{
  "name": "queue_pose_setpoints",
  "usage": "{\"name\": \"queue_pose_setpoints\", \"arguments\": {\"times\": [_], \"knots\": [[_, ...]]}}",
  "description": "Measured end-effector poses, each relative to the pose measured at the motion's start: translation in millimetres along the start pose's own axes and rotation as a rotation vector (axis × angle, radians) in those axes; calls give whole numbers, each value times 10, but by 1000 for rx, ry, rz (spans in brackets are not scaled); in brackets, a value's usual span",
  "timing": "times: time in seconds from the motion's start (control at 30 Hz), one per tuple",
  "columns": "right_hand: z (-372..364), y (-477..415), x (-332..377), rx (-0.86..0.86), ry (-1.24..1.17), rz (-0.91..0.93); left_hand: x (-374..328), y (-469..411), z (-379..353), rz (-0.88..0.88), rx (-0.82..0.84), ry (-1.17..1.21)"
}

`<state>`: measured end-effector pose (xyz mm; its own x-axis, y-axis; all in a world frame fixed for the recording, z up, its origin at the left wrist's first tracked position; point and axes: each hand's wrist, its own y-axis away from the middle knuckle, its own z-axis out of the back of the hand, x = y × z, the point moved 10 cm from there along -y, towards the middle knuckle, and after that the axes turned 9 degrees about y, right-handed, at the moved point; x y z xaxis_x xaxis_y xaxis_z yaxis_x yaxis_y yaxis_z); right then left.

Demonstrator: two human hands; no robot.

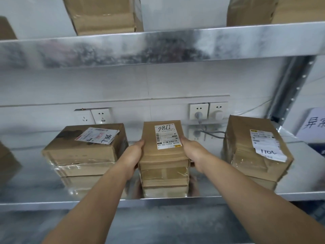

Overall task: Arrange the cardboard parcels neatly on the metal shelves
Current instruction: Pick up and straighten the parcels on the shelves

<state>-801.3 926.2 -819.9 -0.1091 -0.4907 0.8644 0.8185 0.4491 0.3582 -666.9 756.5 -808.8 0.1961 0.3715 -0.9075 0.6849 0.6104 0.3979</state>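
Observation:
A narrow cardboard parcel (162, 155) with a white label marked 7786 sits on the shiny metal shelf (35, 187), in the middle. My left hand (134, 155) grips its left side and my right hand (192, 152) grips its right side. A wider taped parcel (84, 148) with a tilted label lies to the left. Another labelled parcel (255, 152) lies to the right, apart from the held one.
The upper metal shelf (158, 48) carries more cardboard boxes (103, 14) above. Wall sockets with plugs (207, 111) and a cable sit behind the parcels. A shelf upright (288, 88) stands at right, with a paper sign (313, 124) beside it. Part of a box (7, 164) shows at far left.

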Motion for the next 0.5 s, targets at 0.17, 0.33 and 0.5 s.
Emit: {"name": "queue_pose_setpoints", "arguments": {"times": [0.17,0.33,0.5], "knots": [[-35,-55,-56,-32,6,-2,21,-2,19,-6,-8,-11],[-33,-32,-54,-40,30,-16,17,-32,35,-2,-20,-41],[-2,-34,-27,-48,57,7,2,-58,37,-22,-16,-64]]}}
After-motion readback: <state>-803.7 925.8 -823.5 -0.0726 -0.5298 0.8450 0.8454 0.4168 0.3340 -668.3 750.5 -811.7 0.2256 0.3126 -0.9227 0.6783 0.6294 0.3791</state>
